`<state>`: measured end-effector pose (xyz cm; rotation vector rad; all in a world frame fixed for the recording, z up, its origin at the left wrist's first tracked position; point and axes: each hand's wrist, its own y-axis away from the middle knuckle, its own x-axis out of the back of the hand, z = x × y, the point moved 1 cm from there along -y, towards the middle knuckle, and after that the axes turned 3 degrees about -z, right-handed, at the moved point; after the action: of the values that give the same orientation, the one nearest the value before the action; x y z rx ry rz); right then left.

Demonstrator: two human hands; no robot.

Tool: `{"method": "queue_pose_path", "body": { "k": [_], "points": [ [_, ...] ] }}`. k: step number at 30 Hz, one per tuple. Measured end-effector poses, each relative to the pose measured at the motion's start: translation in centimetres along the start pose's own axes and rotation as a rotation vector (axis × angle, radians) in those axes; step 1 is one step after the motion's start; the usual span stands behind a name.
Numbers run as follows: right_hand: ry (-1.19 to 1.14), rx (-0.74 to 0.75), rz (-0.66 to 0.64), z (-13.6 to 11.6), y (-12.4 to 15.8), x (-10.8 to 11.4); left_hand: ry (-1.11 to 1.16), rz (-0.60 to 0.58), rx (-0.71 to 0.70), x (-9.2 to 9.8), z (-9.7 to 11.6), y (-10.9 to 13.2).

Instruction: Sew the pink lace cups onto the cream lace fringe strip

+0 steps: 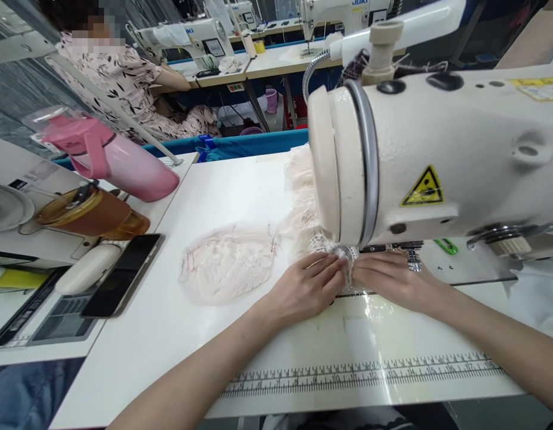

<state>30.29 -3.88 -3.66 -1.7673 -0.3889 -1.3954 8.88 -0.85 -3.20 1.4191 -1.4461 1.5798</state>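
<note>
Under the head of a white sewing machine (438, 149), pale lace fabric (303, 209) lies bunched and runs back along the table. My left hand (310, 283) presses on the near edge of this fabric, its fingers bent and held together. Close beside it, my right hand (388, 278) grips the fabric from the right, with the fingertips partly hidden by the machine's parts. The needle area is mostly hidden behind the machine head. A separate pale lace piece (232, 263) with loose reddish threads lies flat to the left of my left hand.
At left stand a pink bottle (119, 155), an amber cup (92, 209) and a dark phone (124, 275). A printed ruler (361, 376) runs along the front edge. A green clip-like object (446, 246) lies right of the needle area. Another person (124, 77) sits beyond.
</note>
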Motion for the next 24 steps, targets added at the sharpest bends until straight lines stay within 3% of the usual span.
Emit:
{"method": "queue_pose_path", "body": {
  "k": [14, 24],
  "points": [
    [-0.065, -0.049, 0.032, -0.5, -0.2, -1.2, 0.043, 0.023, 0.148, -0.1, -0.9, -0.1],
    [-0.078, -0.051, 0.049, 0.0, -0.1, -1.8, 0.021, -0.036, 0.214, -0.5, -0.9, 0.0]
  ]
}}
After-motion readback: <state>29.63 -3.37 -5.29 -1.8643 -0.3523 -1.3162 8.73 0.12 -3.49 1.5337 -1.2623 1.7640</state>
